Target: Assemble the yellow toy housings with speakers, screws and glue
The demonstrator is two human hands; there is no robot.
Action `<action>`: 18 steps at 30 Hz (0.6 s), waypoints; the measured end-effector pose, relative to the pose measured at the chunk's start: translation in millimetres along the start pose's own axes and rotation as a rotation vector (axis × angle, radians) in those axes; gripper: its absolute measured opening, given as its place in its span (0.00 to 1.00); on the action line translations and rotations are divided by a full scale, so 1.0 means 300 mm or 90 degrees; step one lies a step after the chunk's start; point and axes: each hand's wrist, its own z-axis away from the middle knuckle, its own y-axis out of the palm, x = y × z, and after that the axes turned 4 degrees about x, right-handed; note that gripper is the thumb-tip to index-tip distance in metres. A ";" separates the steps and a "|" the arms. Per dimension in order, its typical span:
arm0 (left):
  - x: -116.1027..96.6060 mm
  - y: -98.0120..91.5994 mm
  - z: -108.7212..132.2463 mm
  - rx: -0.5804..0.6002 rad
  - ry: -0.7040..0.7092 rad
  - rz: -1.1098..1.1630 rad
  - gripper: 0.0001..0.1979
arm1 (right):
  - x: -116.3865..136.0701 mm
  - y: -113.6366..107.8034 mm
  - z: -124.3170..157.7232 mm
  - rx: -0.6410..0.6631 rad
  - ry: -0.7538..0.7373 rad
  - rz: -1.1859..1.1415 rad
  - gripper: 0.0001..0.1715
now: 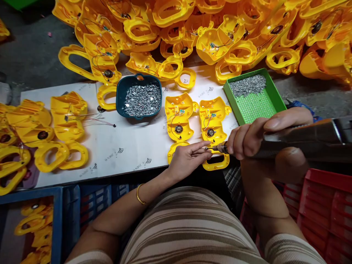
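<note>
My right hand (255,137) is wrapped round a dark power screwdriver (308,137), whose bit points left. At the bit's tip my left hand (188,157) has its thumb and fingers pinched together on a small screw (206,148). Both hands are over the handle end of a yellow plastic shell (213,123) with a round speaker, a small green board and thin wires inside. A similar yellow shell (179,117) lies just left of it, its handle partly hidden by my left hand.
A dark teal bowl (119,96) of screws stands left of the shells, a green tray (249,110) with screws at right. Yellow shells (170,14) are heaped behind, more (68,113) at left. A blue crate (59,220) and red crate (324,209) stand below the table edge.
</note>
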 end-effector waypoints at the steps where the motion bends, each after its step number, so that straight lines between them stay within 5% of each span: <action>1: 0.001 0.000 -0.001 0.000 -0.002 -0.005 0.24 | -0.002 -0.003 0.000 -0.002 -0.004 0.001 0.11; 8: 0.004 -0.011 -0.003 0.042 0.004 -0.079 0.17 | -0.018 -0.042 0.004 0.051 -0.003 -0.026 0.13; 12: -0.014 -0.031 0.000 0.019 0.124 -0.293 0.12 | -0.019 -0.026 0.000 0.067 0.024 -0.022 0.10; 15: -0.037 -0.047 0.000 0.019 0.214 -0.456 0.10 | -0.023 0.019 -0.001 0.017 0.026 -0.007 0.09; 18: -0.052 -0.053 -0.005 0.051 0.203 -0.502 0.11 | -0.027 0.053 0.001 -0.049 0.007 0.000 0.09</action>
